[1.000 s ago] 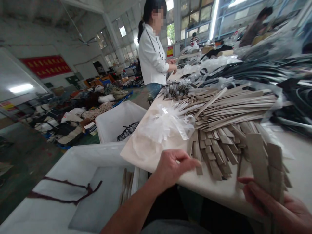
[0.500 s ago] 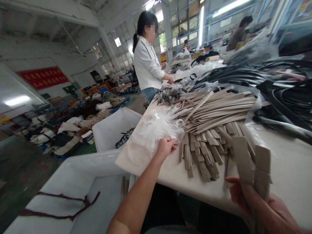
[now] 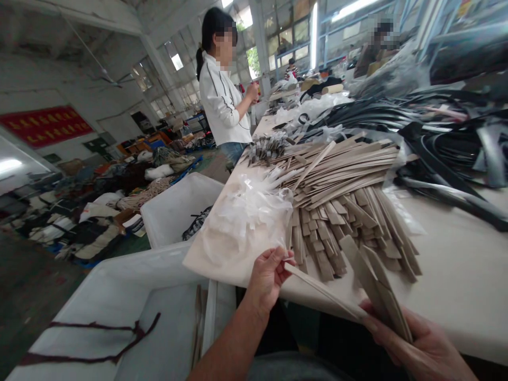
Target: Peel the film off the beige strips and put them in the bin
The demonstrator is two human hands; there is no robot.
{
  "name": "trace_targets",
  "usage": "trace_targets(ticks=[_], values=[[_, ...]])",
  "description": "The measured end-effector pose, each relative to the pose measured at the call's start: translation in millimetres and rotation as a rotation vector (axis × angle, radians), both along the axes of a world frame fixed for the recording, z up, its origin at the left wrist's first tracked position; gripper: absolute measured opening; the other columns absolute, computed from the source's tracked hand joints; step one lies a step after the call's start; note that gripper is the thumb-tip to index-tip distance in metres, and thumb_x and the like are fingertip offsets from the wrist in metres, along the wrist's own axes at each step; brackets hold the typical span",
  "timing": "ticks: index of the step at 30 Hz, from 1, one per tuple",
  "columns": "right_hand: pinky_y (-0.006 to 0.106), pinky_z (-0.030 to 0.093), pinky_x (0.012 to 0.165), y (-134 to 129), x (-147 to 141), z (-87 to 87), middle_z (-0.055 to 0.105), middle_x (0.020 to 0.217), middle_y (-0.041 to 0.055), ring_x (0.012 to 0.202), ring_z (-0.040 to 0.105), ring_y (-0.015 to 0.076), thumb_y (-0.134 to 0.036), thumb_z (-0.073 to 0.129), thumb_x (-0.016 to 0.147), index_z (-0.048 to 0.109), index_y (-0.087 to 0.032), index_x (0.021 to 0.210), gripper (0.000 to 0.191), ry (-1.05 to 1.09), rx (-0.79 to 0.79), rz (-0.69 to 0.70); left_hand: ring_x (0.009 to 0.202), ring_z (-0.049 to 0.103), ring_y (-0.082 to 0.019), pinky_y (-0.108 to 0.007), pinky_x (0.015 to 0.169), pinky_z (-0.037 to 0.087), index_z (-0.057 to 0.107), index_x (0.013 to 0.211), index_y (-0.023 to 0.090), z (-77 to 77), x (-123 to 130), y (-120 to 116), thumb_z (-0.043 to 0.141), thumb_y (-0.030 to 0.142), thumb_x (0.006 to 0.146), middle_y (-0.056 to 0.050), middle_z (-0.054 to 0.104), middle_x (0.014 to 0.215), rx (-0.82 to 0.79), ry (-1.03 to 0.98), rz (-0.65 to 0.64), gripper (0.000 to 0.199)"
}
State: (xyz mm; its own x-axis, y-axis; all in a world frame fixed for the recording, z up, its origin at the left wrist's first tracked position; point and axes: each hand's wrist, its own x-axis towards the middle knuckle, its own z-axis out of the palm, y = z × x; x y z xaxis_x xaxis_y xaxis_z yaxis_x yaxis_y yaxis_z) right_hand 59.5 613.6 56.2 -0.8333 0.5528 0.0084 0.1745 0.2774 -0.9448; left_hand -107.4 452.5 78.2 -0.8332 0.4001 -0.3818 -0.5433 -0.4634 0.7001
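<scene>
Big factory hall point(image 3: 79, 63), red banner point(image 3: 45, 126) on far wall, heaps of goods on floor beyond; long white worktable point(image 3: 456, 301) runs away from the wearer; co-worker in white jacket point(image 3: 220, 100) stands at its far side, both hands up near chest, apart from the wearer's hands; 2 white plastic bins beside table: near bin point(image 3: 115, 270) w/ dark strap point(image 3: 119, 330) + few strips standing at inner wall point(image 3: 197, 328), farther bin point(image 3: 178, 206) w/ patterned bundle point(image 3: 196, 223); black straps point(image 3: 436, 153) heaped on table at right; big fan-shaped pile of beige strips point(image 3: 337, 180) mid-table, short dark-tied bunch point(image 3: 268, 149) at its far end; clear plastic bag point(image 3: 246, 217) lies on cream sheet point(image 3: 222, 254) at table edge, just beside pile; L hand point(image 3: 268, 280) at table edge, fingers + thumb closed on one end of long thin strip point(image 3: 321, 291); strip runs across to R hand point(image 3: 420, 344), other end meeting bundle of beige strips point(image 3: 377, 286); R hand closed round that bundle from below, bundle tilted up, just above table, near pile but not touching it; L hand touching sheet edge or not: can't tell.
</scene>
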Motion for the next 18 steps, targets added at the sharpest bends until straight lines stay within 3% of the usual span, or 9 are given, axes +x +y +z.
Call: trace_targets(ticks=[2,5,9,13,18], values=[[0.023,0.045,0.039,1.0,5.3,-3.5,0.061,0.054,-0.0010,0.044,0.056,0.0166,-0.058,0.064,0.076,0.070,-0.023,0.082,0.037,0.034,0.127,0.030,0.057,0.065,-0.010,-0.018,0.052,0.053,0.066,0.068,0.013,0.1,1.7,-0.1,0.089,0.039,0.054,-0.002,0.071,0.070,0.000,-0.016,-0.003,0.038],[0.025,0.050,0.052,3.2,10.8,-4.7,0.067,0.066,-0.0006,0.055,0.064,0.0192,-0.051,0.062,0.082,0.066,-0.025,0.083,0.027,0.139,0.453,-0.001,0.060,0.067,-0.012,-0.018,0.053,0.054,0.069,0.073,0.012,1.5,3.6,-0.9,0.088,0.040,0.055,-0.003,0.072,0.069,0.004,-0.017,-0.009,0.038],[0.026,0.048,0.052,1.0,14.2,-5.3,0.066,0.069,-0.0006,0.051,0.061,0.0182,-0.048,0.051,0.092,0.058,-0.025,0.092,0.024,0.218,0.761,0.018,0.061,0.067,-0.011,-0.018,0.056,0.055,0.070,0.076,0.012,3.3,6.5,-0.6,0.087,0.040,0.057,-0.004,0.073,0.074,0.032,0.005,-0.009,0.038],[0.025,0.045,0.048,-0.3,13.4,-6.1,0.066,0.068,-0.0019,0.051,0.063,0.0171,-0.042,0.047,0.096,0.055,-0.025,0.097,0.019,0.206,0.842,0.125,0.059,0.065,-0.010,-0.019,0.056,0.054,0.068,0.076,0.013,2.3,8.6,0.4,0.088,0.038,0.055,-0.003,0.072,0.070,0.049,-0.013,-0.011,0.038],[0.022,0.044,0.047,-3.6,5.9,-6.9,0.066,0.067,-0.0035,0.050,0.064,0.0146,-0.039,0.047,0.096,0.056,-0.024,0.094,0.017,0.264,0.886,0.160,0.063,0.065,-0.011,-0.019,0.057,0.052,0.066,0.075,0.012,-2.6,14.6,-0.9,0.085,0.038,0.062,-0.007,0.074,0.080,0.044,0.024,-0.063,0.035]])
